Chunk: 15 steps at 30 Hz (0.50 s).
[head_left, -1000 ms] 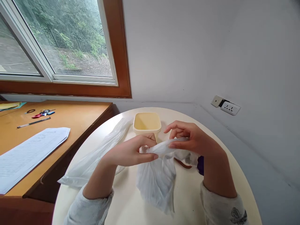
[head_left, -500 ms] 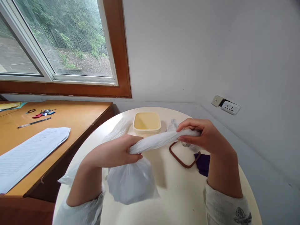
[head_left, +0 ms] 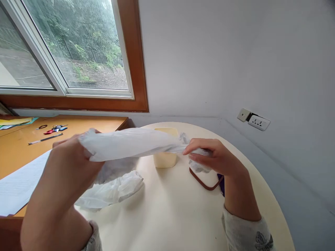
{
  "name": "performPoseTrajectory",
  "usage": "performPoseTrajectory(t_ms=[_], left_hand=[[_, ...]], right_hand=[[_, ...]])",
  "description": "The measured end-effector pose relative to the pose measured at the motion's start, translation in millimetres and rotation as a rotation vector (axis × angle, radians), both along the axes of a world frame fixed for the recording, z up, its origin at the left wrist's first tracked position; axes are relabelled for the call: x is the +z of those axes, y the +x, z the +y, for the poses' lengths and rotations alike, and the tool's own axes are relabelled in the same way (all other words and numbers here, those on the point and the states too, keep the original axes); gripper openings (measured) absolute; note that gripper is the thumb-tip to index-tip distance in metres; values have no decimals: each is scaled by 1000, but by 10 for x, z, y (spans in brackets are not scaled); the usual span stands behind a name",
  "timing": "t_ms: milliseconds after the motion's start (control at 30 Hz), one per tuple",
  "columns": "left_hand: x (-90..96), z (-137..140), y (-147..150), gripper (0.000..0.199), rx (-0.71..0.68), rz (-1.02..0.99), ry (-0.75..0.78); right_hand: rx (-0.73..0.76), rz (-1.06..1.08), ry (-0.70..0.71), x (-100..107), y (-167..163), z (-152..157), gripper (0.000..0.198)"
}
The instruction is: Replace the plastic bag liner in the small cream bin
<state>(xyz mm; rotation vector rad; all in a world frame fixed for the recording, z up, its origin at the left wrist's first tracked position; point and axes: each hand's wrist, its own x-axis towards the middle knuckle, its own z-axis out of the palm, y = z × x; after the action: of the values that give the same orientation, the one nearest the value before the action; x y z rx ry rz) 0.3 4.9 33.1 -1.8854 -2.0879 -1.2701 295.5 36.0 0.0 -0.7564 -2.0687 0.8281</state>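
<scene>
Here, white bag (head_left: pixel 131 142) between hands (head_left: pixel 218 156).

Left hand (head_left: pixel 75 155) clenched just past eight o'clock, back of hand showing; right hand (head_left: pixel 216 155) pinching near four o'clock, thumb (head_left: pixel 201 160) beneath forefinger (head_left: pixel 197 143).

White plastic bag (head_left: pixel 131 143), elongated, nearly horizontal, midair

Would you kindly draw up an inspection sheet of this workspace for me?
Surface: round cream table, loose items on it.
Job's things: white plastic bag, stretched between left hand and right hand.
Clutter: yellow container, partly hidden; translucent plastic bag; brown frame; mostly hidden purple item; keys, pen, papers on wooden desk.
Hands: both closed on the white bag.
Cables: nothing seen.
Surroundings: window at left, wall socket at right.
</scene>
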Motion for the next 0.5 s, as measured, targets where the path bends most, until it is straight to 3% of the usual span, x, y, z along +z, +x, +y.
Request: performPoseTrajectory(t_ms=[100, 267, 367, 400, 500], left_hand=[[92, 65, 182, 14, -5, -91, 248], [187, 601, 588, 12, -238, -121, 722], [113, 968, 823, 17, -345, -165, 712], [68, 1065, 894, 17, -314, -237, 768], [-102, 1266, 1067, 18, -368, -303, 648]], right_hand=[[-116, 105, 16, 2, -36, -5, 14], [-370, 322, 73, -7, 7, 11, 13], [-450, 402, 60, -4, 80, 32, 17], [-468, 419, 59, -3, 110, 40, 17], [-508, 430, 64, -5, 194, 66, 20]])
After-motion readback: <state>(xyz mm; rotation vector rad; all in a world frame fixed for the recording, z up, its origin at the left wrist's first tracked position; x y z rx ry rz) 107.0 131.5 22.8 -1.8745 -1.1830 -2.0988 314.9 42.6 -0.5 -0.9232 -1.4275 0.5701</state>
